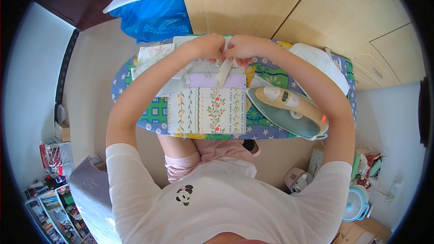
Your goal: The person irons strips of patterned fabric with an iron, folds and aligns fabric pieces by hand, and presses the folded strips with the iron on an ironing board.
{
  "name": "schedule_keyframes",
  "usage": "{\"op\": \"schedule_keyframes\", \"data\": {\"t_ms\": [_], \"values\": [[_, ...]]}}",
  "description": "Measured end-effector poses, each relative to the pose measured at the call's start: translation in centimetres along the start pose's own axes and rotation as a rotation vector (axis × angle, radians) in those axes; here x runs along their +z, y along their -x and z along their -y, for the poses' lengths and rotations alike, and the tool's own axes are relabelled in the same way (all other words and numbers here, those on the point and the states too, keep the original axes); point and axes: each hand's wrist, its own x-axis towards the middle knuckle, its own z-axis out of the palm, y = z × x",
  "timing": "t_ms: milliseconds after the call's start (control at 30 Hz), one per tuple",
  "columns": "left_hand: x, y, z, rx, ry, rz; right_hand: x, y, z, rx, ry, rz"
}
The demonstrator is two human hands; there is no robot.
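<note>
A white T-shirt (217,208) with a small panda on its front is seen closest, below the near edge of the ironing board (121,83), and pink shorts (212,150) are partly covered by that edge. Both arms are stretched over the board, and the hands are brought together above its far edge. A narrow cream strip (223,76) is pinched at its upper end by the fingers of the right hand (242,47), its lower end hanging toward the middle of the board. The left hand (211,47) is curled in close against the right one; whether the strip is gripped by it too cannot be told, as its fingertips are mostly hidden. A flowered cloth (203,113) is laid flat at the board's near edge, with a lilac band (233,80) along its far side. Pale cloth pieces (153,58) are heaped on the board's left part. On its right part an iron (282,104) is set, tip pointed toward the flowered cloth. Beyond the board's far edge, a blue bag (156,16) and a wooden cupboard (253,0) are seen.
</note>
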Motion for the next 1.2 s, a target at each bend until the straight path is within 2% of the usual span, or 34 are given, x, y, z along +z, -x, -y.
{"op": "schedule_keyframes", "data": {"t_ms": [133,200,333,433,500,633,733,800,833,900,933,1000,1067,1200], "values": [[0.1,-0.1,0.3,-0.014,0.036,-0.012,0.8,1.0,1.0,0.081,0.032,0.016],[-0.1,0.0,0.0,-0.027,0.021,0.0,0.8,1.4,1.4,0.134,0.164,-0.059],[-0.1,-0.2,0.2,-0.048,0.039,0.003,0.9,2.3,2.0,0.186,0.143,-0.04],[0.1,-0.8,0.6,-0.024,0.009,-0.025,1.7,2.8,2.5,0.121,0.201,-0.087],[0.0,-1.3,0.5,-0.031,-0.067,-0.025,2.7,2.5,2.8,-0.033,0.504,-0.309],[0.2,-1.5,0.4,-0.014,-0.223,-0.072,3.8,1.2,2.1,-0.039,0.648,-0.42],[0.4,-0.7,0.3,0.027,-0.255,-0.177,2.3,1.5,2.0,-0.036,0.726,-0.322],[0.4,-0.1,0.1,0.02,-0.232,-0.188,0.1,2.5,2.4,0.049,0.673,-0.139],[0.5,0.0,0.1,0.015,-0.211,-0.197,-0.6,1.8,1.3,0.05,0.674,-0.138],[0.7,0.4,0.0,0.007,-0.161,-0.188,-1.4,-0.3,-1.5,-0.004,0.544,0.022],[0.8,0.5,0.1,-0.003,-0.112,-0.18,-1.7,-0.5,-2.1,0.0,0.541,0.02],[1.0,0.7,0.6,0.032,-0.091,-0.205,-2.0,-0.6,-2.8,-0.007,0.321,0.052],[1.2,0.7,1.0,0.063,-0.068,-0.23,-2.1,-0.5,-3.2,-0.009,0.315,0.045],[0.9,0.9,0.9,0.04,0.036,-0.148,-1.8,0.4,-2.6,0.045,0.283,0.063]]}}
